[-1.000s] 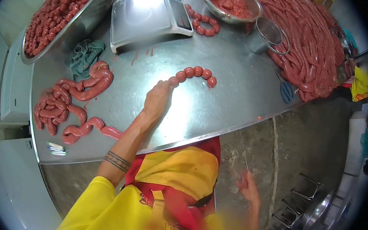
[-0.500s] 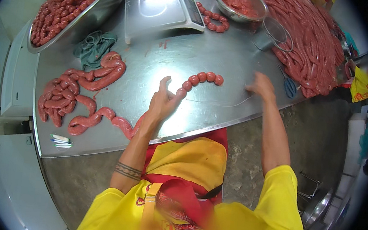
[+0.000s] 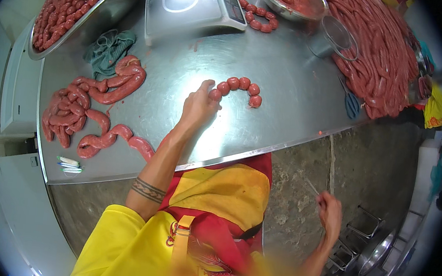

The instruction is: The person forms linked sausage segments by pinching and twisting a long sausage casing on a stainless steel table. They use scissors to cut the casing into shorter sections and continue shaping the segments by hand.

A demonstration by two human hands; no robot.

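Observation:
A short chain of round red sausage links [image 3: 244, 83] curves on the steel table in front of me. My left hand [image 3: 200, 105] is closed on the near left end of this chain, thumb and fingers about the end link. Beneath my left forearm runs a long untwisted sausage [image 3: 141, 146], which leads left to a coiled heap of filled sausage [image 3: 69, 110]. My right hand [image 3: 329, 213] is low on the right, beyond the table's front edge, with its fingers closed. A thin pale string [image 3: 310, 185] sticks out from those fingers.
On the steel table [image 3: 286, 64] stand a scale [image 3: 188, 10], a bowl of minced meat [image 3: 292, 1] and a metal cup [image 3: 323, 44]. Scissors [image 3: 351, 104] lie by a big sausage pile [image 3: 367, 51]. Leftward are a green cloth [image 3: 108, 52], a tub [image 3: 102, 12] and small white-and-green sticks [image 3: 70, 165].
My right hand has swung down and toward me, off the table, and its fingers have closed. The chain's far end now curls nearer. The thread across the table no longer shows there.

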